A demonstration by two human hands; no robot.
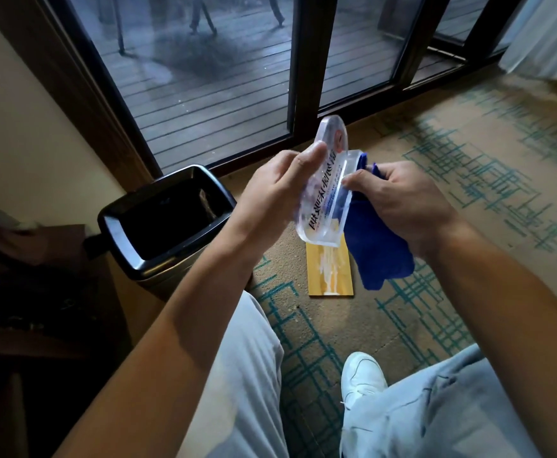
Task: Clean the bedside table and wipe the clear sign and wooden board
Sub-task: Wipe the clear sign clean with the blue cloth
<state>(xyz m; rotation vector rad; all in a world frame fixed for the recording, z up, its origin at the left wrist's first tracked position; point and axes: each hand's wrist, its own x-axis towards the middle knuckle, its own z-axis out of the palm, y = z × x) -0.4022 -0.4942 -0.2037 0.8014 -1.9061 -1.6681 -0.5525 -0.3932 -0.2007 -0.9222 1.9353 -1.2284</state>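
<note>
The clear sign (325, 190), a thick acrylic block with printed lettering, is held in the air above the carpet (468, 200), directly over the wooden board (330, 276); the left hand (277, 190) grips the sign at its left edge, thumb laid across the lettered face and fingers curled behind; the right hand (399, 196) is clamped on a blue microfibre cloth (376, 246), pinching it against the sign's right edge, with the loose end hanging below the sign; the wooden board lies flat on the carpet beneath the sign, to the right of the black waste bin (164, 219), and appears not yet attended to. The step in hand is judged to be the wiping of the sign; for a good result, keep the left-hand grip on the edges only, since a thumb on the face will leave fresh marks; draw the cloth along the full length of each face and edge in turn; rotate the sign to reach the covered areas; hold it low over the carpet in case of a slip.
</note>
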